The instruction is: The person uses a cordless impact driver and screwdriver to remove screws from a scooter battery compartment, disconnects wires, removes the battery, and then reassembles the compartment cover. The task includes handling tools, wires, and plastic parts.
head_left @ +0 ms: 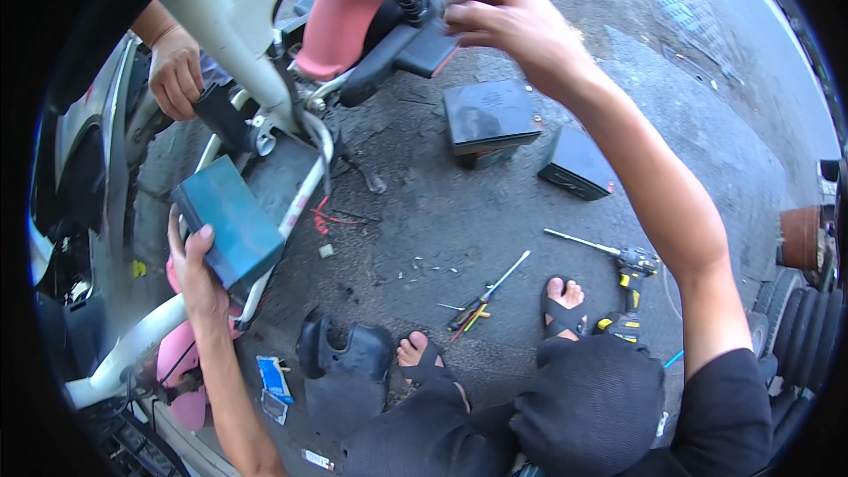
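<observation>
A teal block-shaped battery (230, 221) rests in my left hand (196, 269), with the thumb on its near face. It is tilted beside the white frame tube of an electric scooter with a pink fender (340, 13). My right hand (508, 22) is raised, slightly blurred, its fingers loosely bent and apart with nothing seen in them. It is nearest to the scooter's black footrest (428, 49). Two dark batteries, a larger one (490, 115) and a smaller one (579, 159), stand on the ground below my right forearm. Another person's hand (177, 75) grips a black part (221, 117) at the upper left.
Red and black wires (322, 221) hang beside the frame. Several screwdrivers (486, 300) and a yellow-black cordless drill (629, 287) lie near my feet. A black plastic cover (344, 371) and a blue packet (274, 377) are at the lower left. A brown pot (799, 237) stands far right.
</observation>
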A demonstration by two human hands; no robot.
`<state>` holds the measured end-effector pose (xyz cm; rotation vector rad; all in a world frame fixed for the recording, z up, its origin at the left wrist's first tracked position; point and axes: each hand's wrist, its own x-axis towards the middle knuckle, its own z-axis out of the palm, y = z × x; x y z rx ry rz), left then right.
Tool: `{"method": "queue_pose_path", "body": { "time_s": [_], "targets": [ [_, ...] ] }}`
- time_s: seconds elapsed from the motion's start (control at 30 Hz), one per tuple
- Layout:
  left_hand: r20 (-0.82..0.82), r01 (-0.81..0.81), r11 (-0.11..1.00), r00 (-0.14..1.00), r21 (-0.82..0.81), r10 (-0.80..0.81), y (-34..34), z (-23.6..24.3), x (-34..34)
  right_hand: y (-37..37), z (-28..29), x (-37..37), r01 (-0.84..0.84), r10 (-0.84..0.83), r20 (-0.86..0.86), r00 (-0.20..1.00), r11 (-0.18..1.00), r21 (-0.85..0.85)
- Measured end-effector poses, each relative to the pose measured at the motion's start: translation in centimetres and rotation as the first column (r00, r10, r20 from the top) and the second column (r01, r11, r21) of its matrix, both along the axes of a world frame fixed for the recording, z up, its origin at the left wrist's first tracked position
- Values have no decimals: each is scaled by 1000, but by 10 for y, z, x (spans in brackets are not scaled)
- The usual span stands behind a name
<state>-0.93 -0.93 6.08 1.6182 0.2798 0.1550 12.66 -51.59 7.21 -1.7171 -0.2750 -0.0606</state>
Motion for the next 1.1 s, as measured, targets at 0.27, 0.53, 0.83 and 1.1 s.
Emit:
{"method": "queue_pose_path", "body": {
  "time_s": [0.27,0.53,0.83,1.1],
  "targets": [
    [-297,365,931,890,16,-345,-164,29,-41,-186,-104,-195,531,-676,2,737,577,-620],
    [-383,756,420,630,502,-676,-359,-22,-7,-156,-160,-333,655,-786,-130,604,584,-479],
    [-389,799,140,428,585,-816,-534,-71,52,-176,-174,-360,571,-727,-220,650,658,-491],
    [-494,762,-2,418,648,-762,-569,-100,61,-76,-220,-392,109,-307,-425,851,897,-429]
  ]
}}
